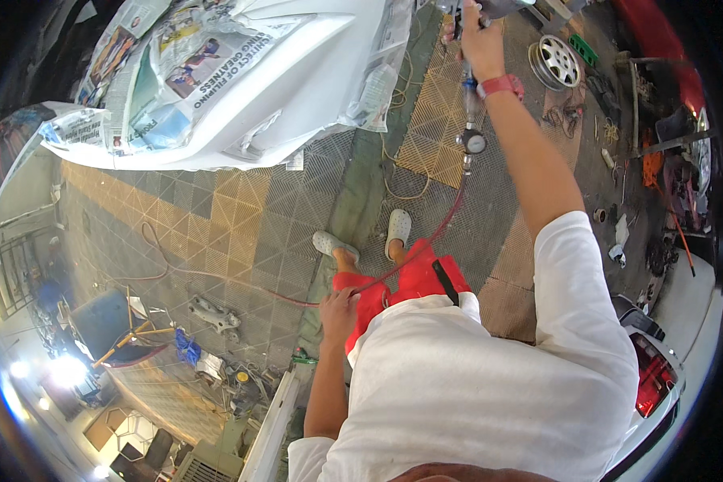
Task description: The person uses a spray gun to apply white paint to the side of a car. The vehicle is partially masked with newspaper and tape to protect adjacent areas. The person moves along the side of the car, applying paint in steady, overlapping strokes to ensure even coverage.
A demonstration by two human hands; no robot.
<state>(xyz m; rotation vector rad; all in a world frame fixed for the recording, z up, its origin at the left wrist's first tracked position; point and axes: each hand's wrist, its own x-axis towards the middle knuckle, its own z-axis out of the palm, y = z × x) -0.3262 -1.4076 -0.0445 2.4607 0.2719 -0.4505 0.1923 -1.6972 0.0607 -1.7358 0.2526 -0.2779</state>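
My right hand is raised at the top of the view, closed on a spray gun, which is partly cut off by the upper edge. A round gauge hangs below its handle, joined to a red hose. My left hand is by my left hip, its fingers closed round the same hose. A white vehicle body panel fills the upper left, partly covered with taped newspaper, just left of the gun.
Floor tiles carry a yellow cord and hose loops. A wheel rim lies right, beside scattered tools and parts. A blue chair and metal part are lower left. A car's red tail light is behind my right side.
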